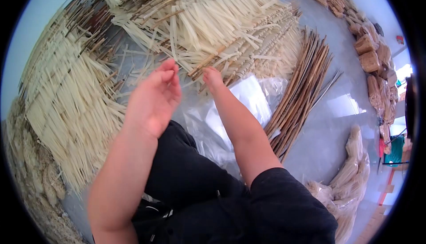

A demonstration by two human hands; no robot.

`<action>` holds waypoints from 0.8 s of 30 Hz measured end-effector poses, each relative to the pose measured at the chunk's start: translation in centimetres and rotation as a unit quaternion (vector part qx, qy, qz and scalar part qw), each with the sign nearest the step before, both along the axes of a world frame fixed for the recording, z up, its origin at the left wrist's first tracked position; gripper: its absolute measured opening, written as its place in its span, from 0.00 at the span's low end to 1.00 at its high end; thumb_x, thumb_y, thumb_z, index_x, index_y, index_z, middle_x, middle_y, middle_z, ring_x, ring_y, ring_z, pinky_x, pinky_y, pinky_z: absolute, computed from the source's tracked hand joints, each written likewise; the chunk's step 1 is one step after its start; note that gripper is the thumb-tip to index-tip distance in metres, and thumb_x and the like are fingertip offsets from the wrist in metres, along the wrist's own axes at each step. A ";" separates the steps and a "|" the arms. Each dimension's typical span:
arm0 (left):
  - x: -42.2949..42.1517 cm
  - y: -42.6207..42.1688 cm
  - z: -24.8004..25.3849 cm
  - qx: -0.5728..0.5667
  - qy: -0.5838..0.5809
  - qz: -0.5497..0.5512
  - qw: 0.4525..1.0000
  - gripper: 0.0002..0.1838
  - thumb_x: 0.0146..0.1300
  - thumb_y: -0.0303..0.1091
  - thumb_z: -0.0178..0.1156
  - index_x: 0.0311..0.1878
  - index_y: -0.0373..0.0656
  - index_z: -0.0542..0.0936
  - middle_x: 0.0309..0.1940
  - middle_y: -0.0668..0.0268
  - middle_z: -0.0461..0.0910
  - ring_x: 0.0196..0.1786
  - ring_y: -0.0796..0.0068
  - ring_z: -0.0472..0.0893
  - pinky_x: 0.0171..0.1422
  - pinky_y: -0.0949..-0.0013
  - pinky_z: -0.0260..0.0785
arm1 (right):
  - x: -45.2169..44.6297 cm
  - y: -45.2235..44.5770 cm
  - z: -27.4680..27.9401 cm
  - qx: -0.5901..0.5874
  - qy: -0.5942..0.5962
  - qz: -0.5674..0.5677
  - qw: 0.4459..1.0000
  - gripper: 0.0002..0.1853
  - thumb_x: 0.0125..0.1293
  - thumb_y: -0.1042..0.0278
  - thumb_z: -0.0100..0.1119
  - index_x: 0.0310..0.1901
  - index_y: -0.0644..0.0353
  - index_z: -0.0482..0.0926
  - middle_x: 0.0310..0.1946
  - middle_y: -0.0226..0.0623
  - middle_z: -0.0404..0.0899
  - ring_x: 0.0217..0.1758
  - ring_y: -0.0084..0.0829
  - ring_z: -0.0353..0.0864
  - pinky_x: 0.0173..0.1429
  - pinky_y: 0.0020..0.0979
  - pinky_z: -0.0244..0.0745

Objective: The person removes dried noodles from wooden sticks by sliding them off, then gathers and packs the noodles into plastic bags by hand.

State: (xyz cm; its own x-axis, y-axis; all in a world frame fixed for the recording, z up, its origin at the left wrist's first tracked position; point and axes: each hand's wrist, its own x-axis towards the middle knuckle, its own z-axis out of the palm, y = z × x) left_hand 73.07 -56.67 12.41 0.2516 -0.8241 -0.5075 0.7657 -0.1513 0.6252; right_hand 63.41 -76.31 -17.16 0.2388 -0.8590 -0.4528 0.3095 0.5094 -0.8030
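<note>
My left hand point(155, 94) is raised in front of me, fingers curled and tips close together; whatever they may hold is too small to make out. Farther forward, my right hand point(213, 79) has its fingers bent in beside the end of a brown stick point(205, 62). Whether it grips that stick is unclear. Beyond both hands lies a large pile of flat cream strips point(213, 19), with sticks running through it. Clear plastic sheeting point(244, 99) spreads on the floor beneath my right forearm.
A bundle of long brown sticks point(301, 93) lies to the right. More cream strips on sticks point(71, 106) fill the left side. Plastic-wrapped bundles point(348, 177) rest at lower right, and brown packages point(370, 53) line the far right on the grey floor point(326, 133).
</note>
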 end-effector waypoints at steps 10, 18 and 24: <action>-0.1 -0.7 0.6 -0.012 0.026 -0.005 1.000 0.14 0.64 0.24 0.56 0.52 0.43 0.75 0.45 0.69 0.77 0.42 0.78 0.77 0.47 0.74 0.72 | 2.9 -5.3 -1.6 0.175 -0.149 -0.058 0.971 0.28 0.57 0.55 0.63 0.57 0.55 0.67 0.48 0.42 0.72 0.56 0.40 0.70 0.62 0.48 0.64; -1.6 -0.9 1.1 -0.012 0.035 -0.019 0.999 0.13 0.63 0.24 0.57 0.51 0.44 0.76 0.44 0.69 0.78 0.42 0.78 0.77 0.47 0.73 0.72 | 1.7 -9.0 2.3 0.189 -0.197 -0.125 0.954 0.13 0.59 0.55 0.61 0.35 0.53 0.71 0.35 0.38 0.71 0.43 0.37 0.72 0.52 0.49 0.70; -1.3 -1.1 0.5 -0.021 0.011 -0.035 0.999 0.13 0.63 0.25 0.57 0.52 0.43 0.76 0.44 0.69 0.78 0.42 0.78 0.76 0.47 0.73 0.72 | 3.3 -7.5 0.1 0.114 -0.205 -0.252 0.939 0.15 0.58 0.60 0.58 0.20 0.51 0.64 0.15 0.29 0.63 0.17 0.27 0.62 0.22 0.32 0.60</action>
